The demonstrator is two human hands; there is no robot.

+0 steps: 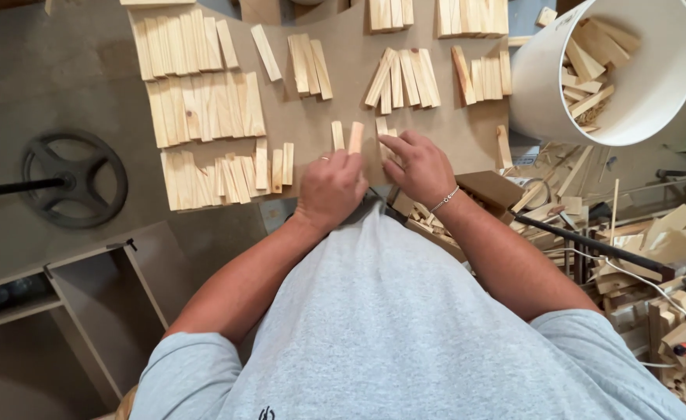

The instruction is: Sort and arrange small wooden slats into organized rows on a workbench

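Our fingers (341, 162) on the left hand (329, 189) are curled round a short wooden slat (355, 138), gripping its near end so that the rest sticks up and away from us over the brown board (296, 117). Its long axis runs almost straight away from our body, the same way as the loose slat (337, 135) just beside it on the left, which lies flat and apart from the hand. Moving across, the right hand (421, 167) has its fingers stretched forward and spread, the tips pressing on a pale slat (383, 128) lying on the board (we cannot tell whether they pinch it or only rest on it). That slat also points away from us, and it lies directly under and ahead of the right fingertips, so the right hand is the nearer one to it, while the held slat belongs wholly to the left. The two slats stand near each other, not touching. Farther right a white bucket (654, 85) holds offcuts, well apart from both hands; rows of sorted slats (203, 105) cover the board's far left.
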